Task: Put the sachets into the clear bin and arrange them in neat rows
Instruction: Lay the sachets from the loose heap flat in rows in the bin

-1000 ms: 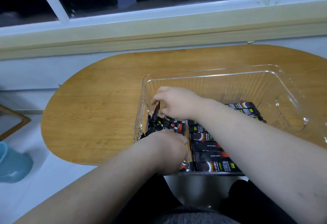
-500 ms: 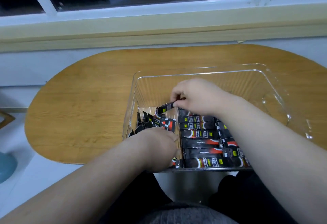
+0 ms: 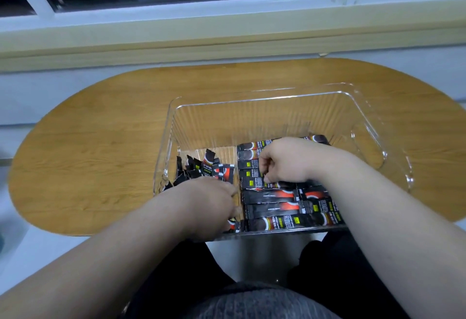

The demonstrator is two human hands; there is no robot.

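A clear plastic bin [image 3: 254,100] stands on the wooden table at its near edge. In its right half, several black sachets [image 3: 272,208] lie flat in a neat stacked row. A loose bunch of sachets [image 3: 209,167] stands on end in the left half. My left hand [image 3: 209,206] reaches over the bin's near left corner and grips the bottom of that bunch, its fingertips hidden. My right hand [image 3: 285,162] sits on the far part of the flat row, fingers curled, pinching one sachet against the others.
The oval wooden table [image 3: 100,155] stands against a wall under a window sill [image 3: 227,31]. The bin's far half holds no sachets. My lap shows below the table's near edge.
My right hand has carried a sachet from the loose bunch rightward and set it down on the flat row. My left hand has stayed at the bunch.
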